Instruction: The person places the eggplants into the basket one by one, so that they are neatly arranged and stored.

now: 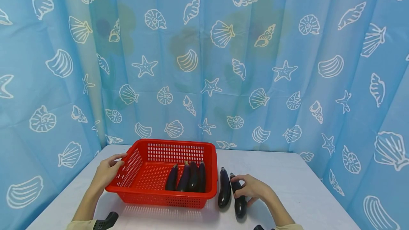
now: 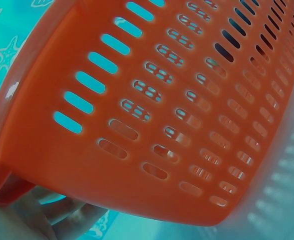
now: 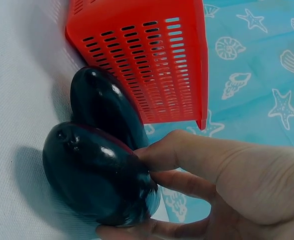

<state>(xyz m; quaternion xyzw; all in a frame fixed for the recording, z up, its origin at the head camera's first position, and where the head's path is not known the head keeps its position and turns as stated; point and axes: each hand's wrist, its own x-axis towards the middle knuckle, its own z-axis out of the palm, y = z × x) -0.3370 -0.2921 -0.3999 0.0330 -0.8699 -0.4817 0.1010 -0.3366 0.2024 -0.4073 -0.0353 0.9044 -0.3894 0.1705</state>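
A red plastic basket [image 1: 150, 198] with slotted walls stands on the table, and several dark purple eggplants [image 1: 193, 177] lie side by side in its right half. My left hand [image 1: 106, 174] grips the basket's left rim; in the left wrist view its fingers curl under the rim's edge. To the right of the basket, my right hand [image 1: 255, 189] holds an eggplant [image 3: 94, 172] between thumb and fingers. Another eggplant [image 1: 224, 189] lies between that one and the basket's right wall, close beside both.
The white table [image 1: 274, 162] extends to the right of the eggplants. Behind it and along both sides hangs a blue curtain [image 1: 204, 63] printed with white shells and starfish. The basket's back rim stands near the far edge of the table.
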